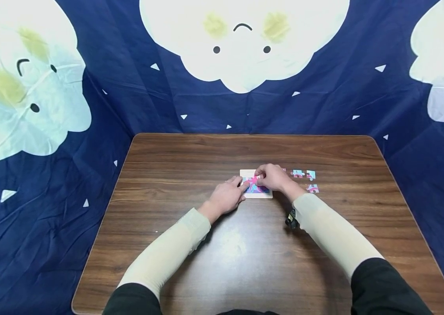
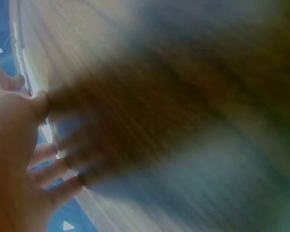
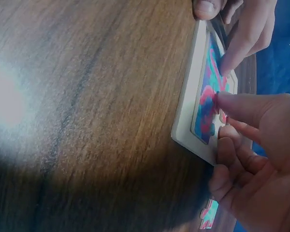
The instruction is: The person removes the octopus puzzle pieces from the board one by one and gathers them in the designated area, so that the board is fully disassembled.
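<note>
Your head camera faces forward and down from high up, far enough back to take in nearly the whole brown wood-grain table (image 1: 159, 175) and the dark-blue, cloud-printed fabric backdrop (image 1: 111, 43). Your wrist cameras look from close in, turned sideways across the table. Your right one shares the white-bordered, rectangular, multicoloured puzzle board (image 3: 189, 92) with your head view.
</note>
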Demonstrator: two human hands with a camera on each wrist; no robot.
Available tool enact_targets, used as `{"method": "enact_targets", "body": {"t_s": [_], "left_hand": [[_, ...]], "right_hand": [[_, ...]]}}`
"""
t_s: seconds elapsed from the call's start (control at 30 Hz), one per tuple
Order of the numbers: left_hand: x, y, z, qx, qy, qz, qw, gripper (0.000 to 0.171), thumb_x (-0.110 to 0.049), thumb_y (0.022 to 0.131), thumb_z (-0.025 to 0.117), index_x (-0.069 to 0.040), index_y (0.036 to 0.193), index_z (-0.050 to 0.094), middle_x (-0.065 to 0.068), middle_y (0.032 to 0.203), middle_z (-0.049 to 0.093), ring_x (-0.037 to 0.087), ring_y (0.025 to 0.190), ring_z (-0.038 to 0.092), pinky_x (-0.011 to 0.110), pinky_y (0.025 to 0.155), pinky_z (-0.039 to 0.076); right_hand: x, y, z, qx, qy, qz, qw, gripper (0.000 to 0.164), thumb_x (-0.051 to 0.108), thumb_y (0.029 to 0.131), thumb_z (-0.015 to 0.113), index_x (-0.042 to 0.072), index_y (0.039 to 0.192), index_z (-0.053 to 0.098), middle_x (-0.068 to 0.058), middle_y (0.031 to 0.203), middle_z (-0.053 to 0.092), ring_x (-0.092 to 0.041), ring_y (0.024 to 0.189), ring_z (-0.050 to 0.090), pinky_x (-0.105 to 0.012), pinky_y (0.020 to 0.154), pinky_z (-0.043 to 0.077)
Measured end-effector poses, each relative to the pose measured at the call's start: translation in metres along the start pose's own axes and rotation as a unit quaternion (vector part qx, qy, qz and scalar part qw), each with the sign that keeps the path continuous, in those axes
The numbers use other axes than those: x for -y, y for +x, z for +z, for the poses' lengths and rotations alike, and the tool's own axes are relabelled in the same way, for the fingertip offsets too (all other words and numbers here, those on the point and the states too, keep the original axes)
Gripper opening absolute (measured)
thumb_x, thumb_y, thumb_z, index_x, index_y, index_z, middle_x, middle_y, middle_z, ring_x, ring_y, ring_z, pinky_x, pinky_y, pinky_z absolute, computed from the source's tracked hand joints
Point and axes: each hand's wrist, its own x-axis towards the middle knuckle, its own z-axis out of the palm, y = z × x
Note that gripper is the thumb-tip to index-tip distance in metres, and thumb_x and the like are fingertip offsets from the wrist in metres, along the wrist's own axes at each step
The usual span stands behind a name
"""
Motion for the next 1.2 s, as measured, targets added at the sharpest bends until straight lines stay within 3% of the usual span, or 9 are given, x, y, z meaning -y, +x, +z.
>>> {"method": "enact_targets", "body": {"t_s": [0.17, 0.33, 0.63, 0.83, 1.07, 1.2], "left_hand": [[0.0, 0.001, -0.001, 0.011, -0.005, -0.002, 0.9999, 0.053, -0.039, 0.105, 0.056, -0.026, 0.155, 0.047, 0.011, 0.146, 0.051, 0.033, 0.14, 0.051, 0.047, 0.103, 0.054], [-0.003, 0.001, -0.002, 0.009, -0.001, 0.003, 1.0, 0.052, -0.038, 0.105, 0.056, -0.028, 0.156, 0.047, 0.012, 0.148, 0.05, 0.033, 0.142, 0.05, 0.047, 0.103, 0.054], [-0.005, 0.003, -0.005, 0.008, -0.007, 0.007, 0.9999, 0.048, -0.035, 0.105, 0.058, -0.025, 0.152, 0.053, 0.012, 0.14, 0.053, 0.034, 0.137, 0.053, 0.046, 0.105, 0.053], [-0.005, 0.003, -0.005, 0.012, -0.009, 0.004, 0.9999, 0.049, -0.035, 0.105, 0.057, -0.026, 0.153, 0.052, 0.012, 0.14, 0.052, 0.034, 0.137, 0.053, 0.045, 0.105, 0.053], [-0.005, 0.0, -0.006, 0.012, -0.004, 0.003, 0.9999, 0.05, -0.035, 0.106, 0.056, -0.026, 0.155, 0.049, 0.015, 0.144, 0.051, 0.036, 0.141, 0.05, 0.047, 0.108, 0.051], [-0.004, -0.003, -0.008, 0.011, -0.009, 0.0, 0.9999, 0.051, -0.034, 0.106, 0.056, -0.026, 0.155, 0.049, 0.017, 0.146, 0.051, 0.037, 0.141, 0.05, 0.047, 0.109, 0.05]], "right_hand": [[0.003, 0.0, 0.0, -0.002, 0.014, 0.01, 1.0, 0.017, 0.016, 0.087, 0.078, 0.01, 0.101, 0.07, 0.001, 0.083, 0.068, -0.016, 0.079, 0.062, -0.037, 0.081, 0.051], [0.002, 0.0, 0.0, -0.006, 0.028, 0.017, 0.999, 0.016, 0.012, 0.087, 0.075, 0.009, 0.103, 0.071, 0.001, 0.084, 0.071, -0.016, 0.079, 0.063, -0.037, 0.084, 0.051], [-0.004, -0.004, -0.011, -0.019, 0.09, 0.03, 0.995, 0.013, 0.009, 0.085, 0.074, 0.008, 0.098, 0.075, -0.002, 0.083, 0.071, -0.015, 0.077, 0.061, -0.029, 0.073, 0.049], [-0.01, -0.011, -0.025, -0.031, 0.104, 0.036, 0.993, 0.015, 0.017, 0.089, 0.076, 0.011, 0.103, 0.076, -0.003, 0.084, 0.074, -0.019, 0.077, 0.065, -0.029, 0.07, 0.049], [-0.026, -0.026, -0.049, -0.021, 0.156, 0.051, 0.986, 0.014, 0.014, 0.093, 0.073, 0.003, 0.102, 0.075, -0.01, 0.088, 0.077, -0.03, 0.082, 0.073, -0.037, 0.072, 0.059], [-0.041, -0.037, -0.06, -0.005, 0.134, 0.057, 0.989, 0.012, 0.014, 0.092, 0.071, 0.005, 0.098, 0.076, -0.011, 0.086, 0.076, -0.029, 0.083, 0.071, -0.034, 0.073, 0.057]]}}
